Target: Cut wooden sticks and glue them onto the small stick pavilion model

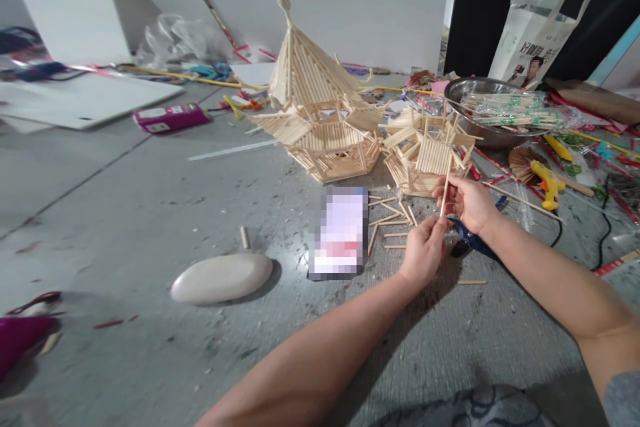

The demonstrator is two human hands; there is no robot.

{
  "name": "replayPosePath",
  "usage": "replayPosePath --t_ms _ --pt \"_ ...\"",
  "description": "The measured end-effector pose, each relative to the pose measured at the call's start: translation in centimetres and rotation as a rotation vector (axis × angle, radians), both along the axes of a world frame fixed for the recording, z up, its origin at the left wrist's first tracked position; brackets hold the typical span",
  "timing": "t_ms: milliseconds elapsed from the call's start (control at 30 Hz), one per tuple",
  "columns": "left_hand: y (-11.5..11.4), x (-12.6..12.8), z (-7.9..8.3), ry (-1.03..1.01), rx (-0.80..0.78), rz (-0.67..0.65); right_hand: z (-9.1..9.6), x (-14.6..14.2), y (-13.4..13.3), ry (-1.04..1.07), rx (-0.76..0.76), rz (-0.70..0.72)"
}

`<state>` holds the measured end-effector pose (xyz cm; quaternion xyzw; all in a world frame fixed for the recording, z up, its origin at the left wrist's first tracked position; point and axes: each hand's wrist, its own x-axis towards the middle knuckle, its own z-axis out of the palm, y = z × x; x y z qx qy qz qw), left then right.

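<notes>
A thin wooden stick (446, 190), pale like a disposable chopstick, stands nearly upright between my hands. Its lower end is pinched in the fingertips of my left hand (425, 250). Higher up, the curled fingers of my right hand (467, 201) close around it. Below my right wrist lies a dark blue-handled hand tool (467, 237), partly covered by that hand. Just behind the hands sits a small many-sided stick model (435, 153), beside a larger stick model (340, 133) with a pointed roof (307, 67). Short cut sticks (395, 235) are scattered left of my left hand.
A phone (343, 230) with a blurred screen and a smooth whitish oval object (223, 278) lie on the grey floor. At right are a metal bowl (453, 90) of wrapped chopsticks, a yellow glue gun (547, 183) with its cord, and a white bag (533, 33).
</notes>
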<state>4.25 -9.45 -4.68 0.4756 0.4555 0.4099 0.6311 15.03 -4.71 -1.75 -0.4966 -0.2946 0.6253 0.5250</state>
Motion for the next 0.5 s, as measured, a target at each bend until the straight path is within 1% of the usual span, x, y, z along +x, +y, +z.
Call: replayPosePath --t_ms 267,500 --pt "-0.01 -0.01 0.11 0.003 -0.014 0.003 0.28 -0.20 -0.09 0.039 -0.039 -0.011" --pt "-0.03 -0.09 0.11 0.027 0.013 0.005 0.08 -0.06 -0.10 0.042 -0.022 -0.002"
